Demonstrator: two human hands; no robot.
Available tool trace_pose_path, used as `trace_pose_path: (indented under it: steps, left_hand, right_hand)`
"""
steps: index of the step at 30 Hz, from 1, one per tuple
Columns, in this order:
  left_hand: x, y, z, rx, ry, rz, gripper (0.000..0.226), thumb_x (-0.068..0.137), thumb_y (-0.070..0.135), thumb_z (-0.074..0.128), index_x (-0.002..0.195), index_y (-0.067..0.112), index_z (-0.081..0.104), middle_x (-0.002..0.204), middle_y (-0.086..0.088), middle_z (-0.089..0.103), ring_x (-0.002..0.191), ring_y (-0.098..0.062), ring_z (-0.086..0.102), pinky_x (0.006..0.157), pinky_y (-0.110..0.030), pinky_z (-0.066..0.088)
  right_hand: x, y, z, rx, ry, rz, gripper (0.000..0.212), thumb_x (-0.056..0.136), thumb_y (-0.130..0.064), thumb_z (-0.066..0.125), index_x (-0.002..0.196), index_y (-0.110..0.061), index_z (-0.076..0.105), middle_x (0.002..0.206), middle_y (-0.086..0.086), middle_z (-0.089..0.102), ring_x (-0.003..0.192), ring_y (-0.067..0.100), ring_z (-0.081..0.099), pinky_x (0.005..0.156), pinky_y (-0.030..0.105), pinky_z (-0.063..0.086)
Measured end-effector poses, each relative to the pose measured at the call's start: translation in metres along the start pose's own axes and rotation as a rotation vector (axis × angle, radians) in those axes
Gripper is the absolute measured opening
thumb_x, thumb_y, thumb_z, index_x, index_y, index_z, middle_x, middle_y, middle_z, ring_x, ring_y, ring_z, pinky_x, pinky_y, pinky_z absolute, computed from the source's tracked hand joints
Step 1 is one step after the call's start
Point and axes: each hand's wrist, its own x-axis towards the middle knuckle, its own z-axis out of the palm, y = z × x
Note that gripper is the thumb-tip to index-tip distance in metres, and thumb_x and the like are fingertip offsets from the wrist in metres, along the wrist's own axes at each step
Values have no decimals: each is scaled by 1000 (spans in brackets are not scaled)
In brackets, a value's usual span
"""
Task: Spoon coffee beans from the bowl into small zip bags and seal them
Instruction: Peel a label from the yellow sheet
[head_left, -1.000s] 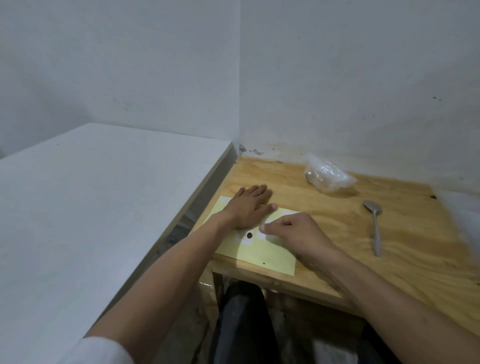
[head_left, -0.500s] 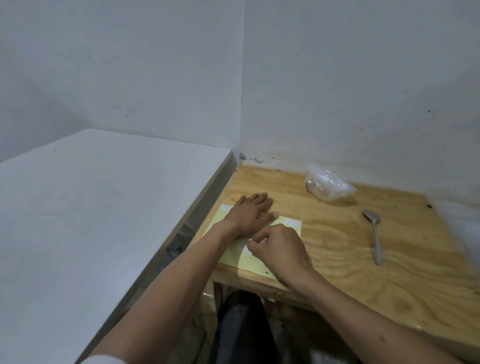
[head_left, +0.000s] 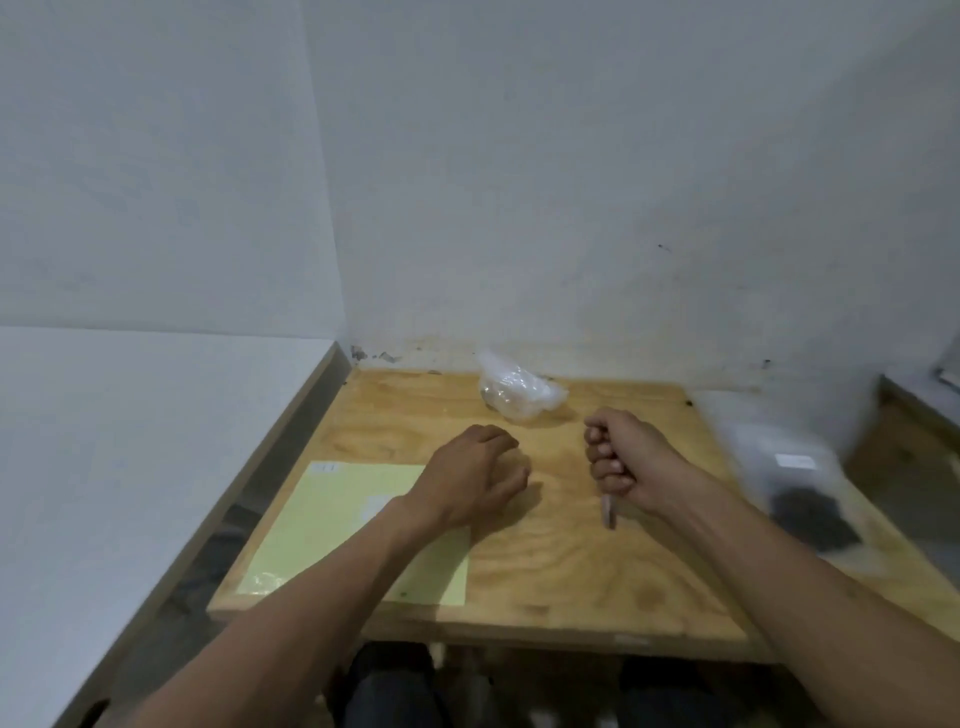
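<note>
My right hand (head_left: 626, 462) is closed in a fist around the metal spoon (head_left: 608, 512). Only the end of the spoon's handle shows below the fist; the bowl of the spoon is hidden. My left hand (head_left: 475, 480) rests palm down on the wooden table (head_left: 561, 577) with loosely curled fingers, and I see nothing in it. A crumpled bundle of clear plastic bags (head_left: 514, 396) lies at the back of the table, beyond both hands. At the right edge lies a blurred clear bag with dark coffee beans (head_left: 802, 506) inside. No bowl is in view.
A pale yellow sheet (head_left: 332, 525) with small white labels lies on the table's front left, partly under my left forearm. A white surface (head_left: 130, 467) adjoins the table on the left. White walls close the back. Another wooden surface (head_left: 904, 452) shows at far right.
Both hands left the yellow sheet and moved right. My right hand took hold of the spoon, which had lain on the table. The view swung right, revealing the bag of beans.
</note>
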Motion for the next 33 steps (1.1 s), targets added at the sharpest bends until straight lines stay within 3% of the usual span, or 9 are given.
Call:
trace_pose_path:
  steps: [4, 8, 12, 18, 21, 24, 26, 30, 33]
  left_hand:
    - [35, 29, 23, -24, -140, -3, 65, 101, 45, 50, 152, 6, 42, 160, -8, 37, 147, -23, 33, 116, -27, 26]
    - [49, 26, 48, 22, -236, -34, 70, 103, 54, 31, 151, 2, 37, 163, -17, 29, 151, -28, 24, 123, -36, 17]
    - [51, 18, 58, 14, -258, -53, 77, 99, 59, 21, 151, 4, 37, 165, -16, 26, 154, -28, 19, 124, -40, 15]
    - [52, 21, 57, 16, -229, -42, 66, 108, 47, 31, 157, 4, 27, 167, -15, 17, 155, -25, 13, 124, -33, 7]
    - [52, 21, 56, 17, -241, -49, 66, 107, 48, 30, 158, 5, 25, 168, -14, 15, 156, -25, 11, 124, -33, 5]
    - [52, 22, 55, 11, -244, -51, 67, 107, 48, 29, 159, 6, 24, 169, -13, 14, 156, -24, 9, 124, -33, 4]
    - [51, 23, 53, 2, -239, -47, 66, 107, 48, 30, 158, 7, 25, 169, -12, 14, 156, -24, 9, 123, -32, 4]
    - [52, 23, 52, -2, -237, -49, 65, 107, 48, 32, 158, 7, 26, 169, -11, 14, 156, -23, 9, 123, -31, 3]
    - [51, 23, 52, -6, -233, -42, 65, 107, 47, 32, 158, 7, 26, 169, -11, 15, 156, -22, 9, 123, -31, 3]
  right_hand:
    - [12, -19, -55, -535, 340, -241, 30, 99, -24, 52, 80, -9, 70, 57, -2, 50, 50, 19, 47, 45, 25, 31]
    - [37, -33, -104, -958, 531, -357, 26, 94, -28, 61, 90, -10, 79, 86, 9, 77, 81, 28, 71, 71, 35, 58]
    - [55, -46, -129, -1318, 568, -339, 24, 96, -23, 58, 112, -30, 75, 114, -1, 74, 103, 22, 68, 72, 28, 48]
    - [93, -58, -131, -1658, 492, -337, 34, 99, -32, 55, 131, -32, 67, 133, 0, 66, 117, 23, 63, 81, 32, 46]
    - [106, -63, -126, -1778, 465, -325, 36, 97, -27, 55, 130, -30, 67, 129, 2, 68, 113, 24, 65, 79, 31, 46]
    - [115, -62, -121, -1893, 476, -285, 23, 90, -15, 56, 104, -20, 73, 99, 1, 71, 83, 20, 67, 68, 27, 44]
    - [116, -61, -116, -1995, 467, -245, 11, 86, -6, 56, 89, -15, 61, 78, 0, 58, 68, 18, 57, 67, 28, 44]
    - [124, -59, -114, -2076, 449, -269, 15, 90, 2, 48, 90, -13, 50, 75, 1, 43, 82, 24, 58, 73, 33, 42]
    - [129, -58, -116, -2145, 454, -279, 16, 91, 5, 48, 88, -12, 50, 70, 1, 38, 77, 24, 53, 71, 32, 41]
